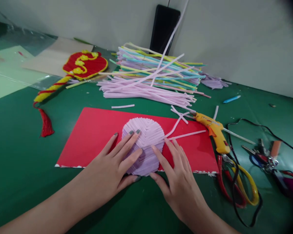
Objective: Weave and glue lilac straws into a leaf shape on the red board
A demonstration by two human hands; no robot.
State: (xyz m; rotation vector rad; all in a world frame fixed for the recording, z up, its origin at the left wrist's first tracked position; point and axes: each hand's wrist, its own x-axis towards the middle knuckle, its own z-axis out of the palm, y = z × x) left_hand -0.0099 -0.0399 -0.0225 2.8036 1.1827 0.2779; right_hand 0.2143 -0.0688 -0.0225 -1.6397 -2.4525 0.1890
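A round pale-purple piece woven from pipe cleaners lies on a red card sheet on the green table. My left hand rests flat on its left half, fingers stretched out and apart. My right hand lies at its right edge, fingers spread, fingertips touching the woven piece and the red sheet. Two loose pink stems stick out from the piece to the right. Neither hand grips anything.
A heap of pastel pipe cleaners lies behind the sheet. A yellow glue gun with black cable, pliers and scissors sit at the right. A red-and-yellow fan with tassel lies at the back left.
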